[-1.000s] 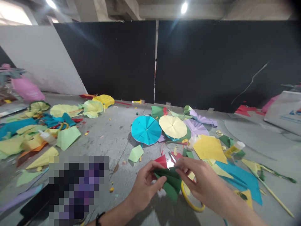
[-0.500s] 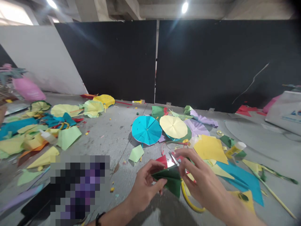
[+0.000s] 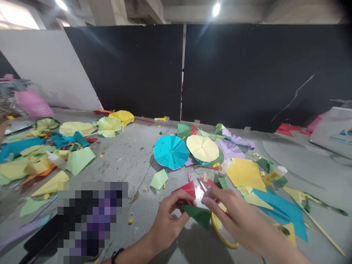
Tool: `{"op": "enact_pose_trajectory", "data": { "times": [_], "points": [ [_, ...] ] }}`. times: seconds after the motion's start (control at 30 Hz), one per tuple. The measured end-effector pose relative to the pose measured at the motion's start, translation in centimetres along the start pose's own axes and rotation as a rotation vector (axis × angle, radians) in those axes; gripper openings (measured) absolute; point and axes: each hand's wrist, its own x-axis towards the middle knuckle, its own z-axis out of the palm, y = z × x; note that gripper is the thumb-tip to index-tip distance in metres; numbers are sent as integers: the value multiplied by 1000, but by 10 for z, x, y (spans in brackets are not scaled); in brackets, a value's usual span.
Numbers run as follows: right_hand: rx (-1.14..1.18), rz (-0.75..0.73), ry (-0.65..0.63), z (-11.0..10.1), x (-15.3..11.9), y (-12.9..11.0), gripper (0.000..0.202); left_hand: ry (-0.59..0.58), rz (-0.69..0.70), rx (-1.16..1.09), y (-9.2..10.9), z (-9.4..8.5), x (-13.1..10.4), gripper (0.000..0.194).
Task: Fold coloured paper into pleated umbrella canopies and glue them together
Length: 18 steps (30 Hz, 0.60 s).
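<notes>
My left hand (image 3: 172, 216) pinches a folded piece of dark green paper (image 3: 198, 215), its pointed flap sticking out to the right. A red piece of paper (image 3: 186, 190) shows just behind those fingers. My right hand (image 3: 229, 209) is closed just right of the green paper and apart from it; what its fingertips hold, if anything, is hidden. Scissors lie beneath and behind my right hand. Their metal blades (image 3: 202, 184) show past its fingertips, and the yellow handle (image 3: 224, 238) loops out below it. Another red scrap (image 3: 209, 182) lies beyond the blades.
A blue pleated paper disc (image 3: 171, 152) and a cream one (image 3: 202, 148) stand ahead. Yellow sheets (image 3: 247, 174), a blue sheet (image 3: 286, 212) and a glue stick (image 3: 275, 175) lie right. Paper scraps and a white bottle (image 3: 55, 159) are left. A dark panel (image 3: 123, 66) rises behind.
My right hand has come away from the green paper, moving slightly down. The green paper has tilted flatter in my left hand, and more red paper shows behind it. The scissors look unmoved.
</notes>
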Motion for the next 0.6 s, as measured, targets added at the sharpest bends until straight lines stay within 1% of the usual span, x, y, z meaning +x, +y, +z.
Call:
{"op": "enact_pose_trajectory", "data": {
  "times": [0.03, 0.1, 0.13, 0.2, 0.3, 0.43, 0.6],
  "points": [
    [-21, -1, -19, 2, 0, 1, 23, 3, 36, 25, 0, 0, -1, 16],
    [-46, -17, -42, 6, 0, 2, 8, 10, 106, 66, 0, 1, -2, 13],
    [-55, -31, -49, 8, 0, 2, 7, 14, 138, 81, 0, 1, -2, 13],
    [-57, -54, -66, 9, 0, 0, 15, 22, 189, 101, -2, 2, -4, 15],
    [-16, -75, -83, 7, 1, -6, 18, 37, 233, 116, -3, 2, -5, 21],
    [40, -137, -55, 7, 3, -9, 19, 38, 272, 138, -2, 1, -6, 26],
    [22, -137, -41, 10, 3, -8, 14, 13, 321, 191, 0, 0, -6, 29]
  ]
}}
